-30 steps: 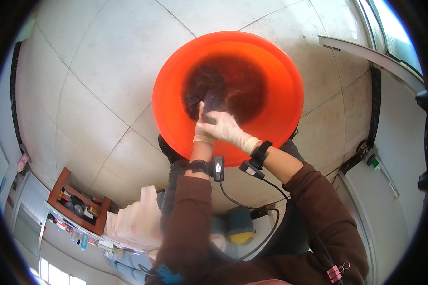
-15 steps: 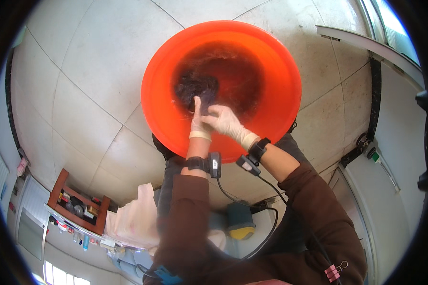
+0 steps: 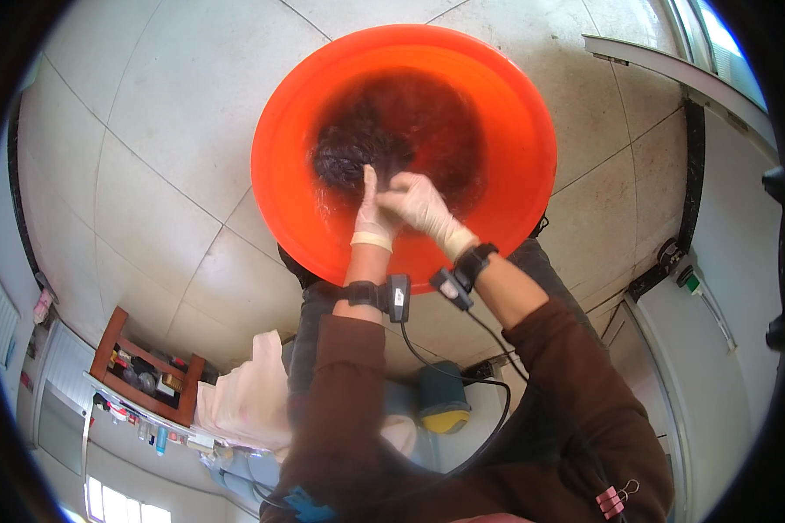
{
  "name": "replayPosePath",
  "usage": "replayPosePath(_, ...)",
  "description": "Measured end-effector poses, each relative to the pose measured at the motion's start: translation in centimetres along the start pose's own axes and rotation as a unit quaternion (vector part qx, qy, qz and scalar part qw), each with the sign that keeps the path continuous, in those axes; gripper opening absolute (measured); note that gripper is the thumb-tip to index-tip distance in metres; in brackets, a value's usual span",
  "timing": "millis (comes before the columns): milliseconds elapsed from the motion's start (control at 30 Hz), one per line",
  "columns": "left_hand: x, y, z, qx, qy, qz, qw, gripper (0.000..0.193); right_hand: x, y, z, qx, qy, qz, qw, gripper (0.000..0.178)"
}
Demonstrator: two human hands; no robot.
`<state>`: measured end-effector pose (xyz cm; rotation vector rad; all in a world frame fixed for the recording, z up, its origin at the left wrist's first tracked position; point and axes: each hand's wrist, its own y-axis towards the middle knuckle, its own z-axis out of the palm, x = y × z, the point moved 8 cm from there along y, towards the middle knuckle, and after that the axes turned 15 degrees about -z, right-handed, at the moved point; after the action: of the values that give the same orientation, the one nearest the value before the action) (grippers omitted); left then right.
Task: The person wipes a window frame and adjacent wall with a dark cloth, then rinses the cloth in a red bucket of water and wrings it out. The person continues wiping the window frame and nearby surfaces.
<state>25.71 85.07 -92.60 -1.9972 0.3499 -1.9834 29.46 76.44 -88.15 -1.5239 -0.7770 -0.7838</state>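
A big orange tub (image 3: 305,113) sits on the tiled floor (image 3: 131,131), holding dark water and a dark clump (image 3: 344,161). Washing looks underway. The gloved left hand (image 3: 371,213) and right hand (image 3: 419,202) meet just beside it, fingers loose, gripping nothing. Next comes more rubbing. A wooden box (image 3: 105,349) lies well apart.

We see no sign, no screen. Small bottles and packets (image 3: 144,375), dark and reddish, sit in brown wooden tray (image 3: 113,336) at lower left; too small for us to tell labels. Pale plastic bag (image 3: 244,401) lies just beside tray, crumpled.
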Motion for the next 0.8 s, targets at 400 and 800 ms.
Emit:
replayPosePath(400,0.1,-1.8,0.4,-0.175,0.414,0.343,0.825,0.045,0.9,3.2,-8.7,-0.212,-0.339,-0.096,0.912,0.033)
replayPosePath(800,5.3,-2.4,4.1,-0.103,0.522,0.424,0.733,0.045,0.9,-0.6,-4.8,-0.188,-0.118,0.049,0.974,0.043)
